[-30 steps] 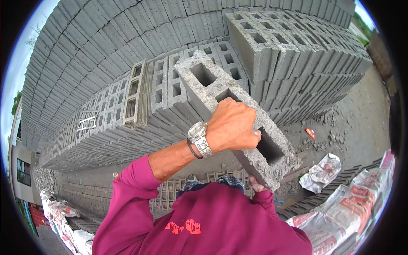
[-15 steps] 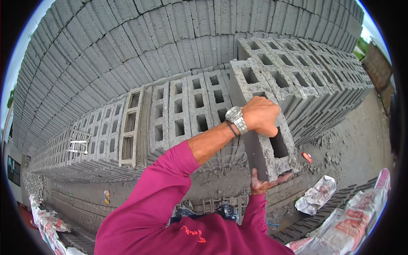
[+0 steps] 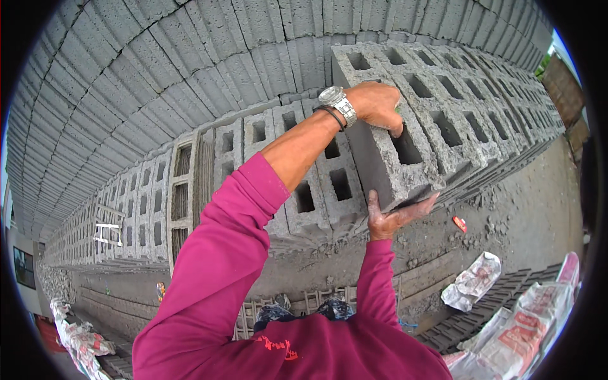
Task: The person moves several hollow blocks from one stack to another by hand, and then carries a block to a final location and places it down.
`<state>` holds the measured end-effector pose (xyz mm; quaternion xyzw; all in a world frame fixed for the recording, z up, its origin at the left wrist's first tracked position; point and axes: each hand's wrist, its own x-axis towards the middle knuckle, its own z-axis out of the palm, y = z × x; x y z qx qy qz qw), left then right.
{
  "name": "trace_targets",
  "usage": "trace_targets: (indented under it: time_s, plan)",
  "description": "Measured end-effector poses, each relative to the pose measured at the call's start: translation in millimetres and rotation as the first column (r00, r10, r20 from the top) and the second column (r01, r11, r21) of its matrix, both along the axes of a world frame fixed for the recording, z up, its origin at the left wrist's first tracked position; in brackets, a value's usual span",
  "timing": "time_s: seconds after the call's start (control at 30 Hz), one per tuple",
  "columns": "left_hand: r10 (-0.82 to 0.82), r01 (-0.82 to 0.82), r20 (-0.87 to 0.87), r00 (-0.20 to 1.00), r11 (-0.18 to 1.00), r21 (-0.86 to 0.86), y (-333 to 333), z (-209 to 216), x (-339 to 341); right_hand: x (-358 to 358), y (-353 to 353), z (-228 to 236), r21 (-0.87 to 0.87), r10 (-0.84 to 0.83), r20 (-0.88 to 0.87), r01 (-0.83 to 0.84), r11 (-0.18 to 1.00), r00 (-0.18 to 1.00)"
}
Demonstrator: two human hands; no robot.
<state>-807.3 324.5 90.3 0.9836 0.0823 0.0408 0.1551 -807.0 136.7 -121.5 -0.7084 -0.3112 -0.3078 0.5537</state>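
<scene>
A grey concrete hollow block [image 3: 375,152] is between my two hands, its hollows facing up, close against the end of the raised row of blocks [image 3: 453,149] on the right. From above, my left hand [image 3: 377,104] grips it, fingers hooked into one of its hollows; a metal watch and a dark band are on that wrist. My right hand [image 3: 392,221] is at the block's near end, palm against its lower edge with thumb and fingers spread to either side. The underside of the block is hidden.
A lower row of hollow blocks [image 3: 320,206] runs to the left, with a pale frame [image 3: 109,233] on top. Behind rises a tall wall of stacked blocks [image 3: 209,63]. Crumpled sacks [image 3: 472,282] and a red wrapper [image 3: 460,223] lie on the right.
Both hands have carried the block forward, away from my body, and slightly left. It now lies closer alongside the raised row. My hold on it looks the same.
</scene>
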Motion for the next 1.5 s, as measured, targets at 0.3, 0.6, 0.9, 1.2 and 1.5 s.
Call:
trace_targets:
  time_s: [0.3, 0.6, 0.9, 1.2, 1.5]
  plan:
    - [0.081, -0.083, -0.036, 0.996, 0.995, -0.049, 14, -1, 16, 4, 15, 10, -0.044, -0.200, 0.011, 0.200, 0.979, 0.980]
    - [0.345, -0.334, -0.010, 0.939, 0.916, 0.222, -18, 3, 5, 3, -42, 24, -0.158, 0.142, -0.066, -0.151, 0.976, 0.988]
    - [0.446, -0.305, 0.769, 0.459, 0.892, -0.335, -103, -87, -117, 19, -149, -57, -0.214, 0.213, -0.398, -0.316, 0.924, 0.892]
    - [0.548, -0.440, 0.710, 0.443, 0.823, -0.360, -166, -132, -68, 51, -49, 7, -0.026, 0.032, -0.254, -0.040, 0.999, 0.967]
    - [0.474, -0.331, 0.739, 0.479, 0.877, -0.348, -139, -142, -52, 25, 9, -9, 0.354, 0.137, -0.327, -0.013, 0.935, 0.935]
